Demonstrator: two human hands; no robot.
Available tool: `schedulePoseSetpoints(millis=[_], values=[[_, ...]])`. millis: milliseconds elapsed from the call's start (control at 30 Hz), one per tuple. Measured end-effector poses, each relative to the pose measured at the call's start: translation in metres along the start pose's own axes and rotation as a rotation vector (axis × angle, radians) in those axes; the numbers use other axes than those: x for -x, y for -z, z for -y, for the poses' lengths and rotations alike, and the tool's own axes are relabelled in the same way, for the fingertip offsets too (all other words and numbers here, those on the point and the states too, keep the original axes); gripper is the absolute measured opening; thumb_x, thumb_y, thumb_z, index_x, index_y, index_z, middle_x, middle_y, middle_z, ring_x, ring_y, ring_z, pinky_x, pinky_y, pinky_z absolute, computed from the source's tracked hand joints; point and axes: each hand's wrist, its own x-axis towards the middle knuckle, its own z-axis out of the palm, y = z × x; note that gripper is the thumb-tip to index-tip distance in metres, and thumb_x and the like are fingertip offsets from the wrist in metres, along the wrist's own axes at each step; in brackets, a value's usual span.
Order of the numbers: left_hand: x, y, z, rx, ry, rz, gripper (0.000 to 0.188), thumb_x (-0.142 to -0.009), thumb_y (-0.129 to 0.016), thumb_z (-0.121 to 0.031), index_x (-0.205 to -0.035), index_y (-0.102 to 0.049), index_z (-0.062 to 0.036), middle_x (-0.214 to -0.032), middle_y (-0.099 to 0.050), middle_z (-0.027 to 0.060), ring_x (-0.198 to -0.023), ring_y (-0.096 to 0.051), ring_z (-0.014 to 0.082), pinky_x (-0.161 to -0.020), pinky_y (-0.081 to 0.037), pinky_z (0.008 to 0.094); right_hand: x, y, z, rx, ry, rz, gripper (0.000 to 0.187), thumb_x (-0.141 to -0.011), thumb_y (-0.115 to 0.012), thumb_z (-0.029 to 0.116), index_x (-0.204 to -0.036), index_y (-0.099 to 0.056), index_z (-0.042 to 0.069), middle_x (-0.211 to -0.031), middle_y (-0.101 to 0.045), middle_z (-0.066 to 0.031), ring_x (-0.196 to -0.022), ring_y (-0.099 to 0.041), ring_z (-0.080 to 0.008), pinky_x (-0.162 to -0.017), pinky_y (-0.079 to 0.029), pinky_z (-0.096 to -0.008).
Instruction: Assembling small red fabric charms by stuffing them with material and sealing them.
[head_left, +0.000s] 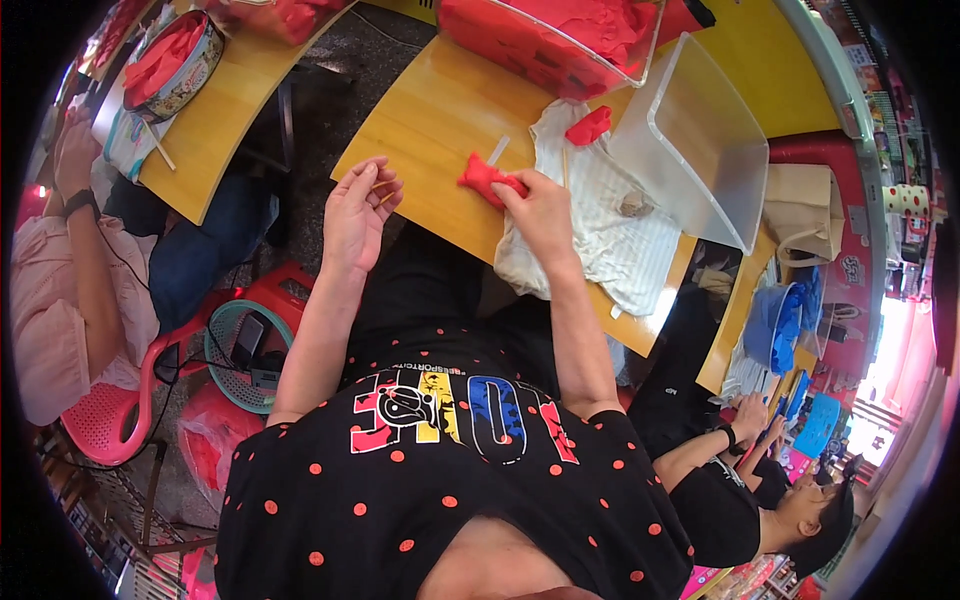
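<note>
My right hand (540, 212) pinches a small red fabric piece (484, 179) between thumb and fingers, just above the wooden table (420, 118). To its left my left hand (358, 212) is raised at the table's near edge, fingers loosely curled and apart, with nothing visible in them. Beyond the red piece a pale translucent strip (498, 150) lies on the wood. A white striped cloth (610, 250) spreads under and right of my right hand. On it are another red fabric piece (588, 126), a thin stick (565, 165) and a small greyish-brown lump (634, 205).
A clear bin full of red fabric (550, 45) stands at the table's far side. Beside it, an upright translucent plastic bin (690, 140) borders the cloth. Co-workers sit left and right. A round tin (180, 75) with red fabric is on the left table.
</note>
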Motion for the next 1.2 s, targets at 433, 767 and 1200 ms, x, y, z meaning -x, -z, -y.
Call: schedulePoseSetpoints(millis=[433,767,1200], values=[[0.007,0.007,0.003,-0.083,0.026,-0.020,0.017,-0.093,-0.054,-0.016,-0.102,-0.062,-0.0044,-0.087,-0.063,0.0034,-0.081,-0.060,0.0121,-0.075,-0.049,0.0261,-0.006,0.027,0.012,-1.241,-0.213,0.353,0.015,-0.076,-0.070,0.005,-0.087,-0.063,-0.001,-0.084,-0.066,-0.0130,-0.075,-0.064,-0.0134,-0.065,-0.048,-0.0276],[0.043,-0.045,0.022,-1.090,-0.612,0.228,0.053,-0.074,-0.071,-0.002,-0.122,-0.050,-0.0023,-0.122,-0.051,0.0115,-0.114,-0.050,0.0210,-0.094,-0.043,0.0323,0.014,0.007,0.037,-0.232,-0.111,-0.079,0.021,-0.077,-0.071,0.013,-0.092,-0.064,-0.002,-0.077,-0.065,-0.0120,-0.063,-0.061,-0.0167,-0.062,-0.048,-0.0275],[0.027,-0.036,0.027,0.067,0.292,0.283,0.028,-0.094,-0.053,-0.019,-0.119,-0.050,-0.0058,-0.111,-0.058,0.0062,-0.102,-0.059,0.0168,-0.081,-0.054,0.0340,0.028,0.006,0.042,-0.396,-0.036,0.175,0.024,-0.076,-0.073,0.008,-0.098,-0.067,0.000,-0.088,-0.066,-0.0068,-0.075,-0.061,-0.0112,-0.067,-0.047,-0.0225]])
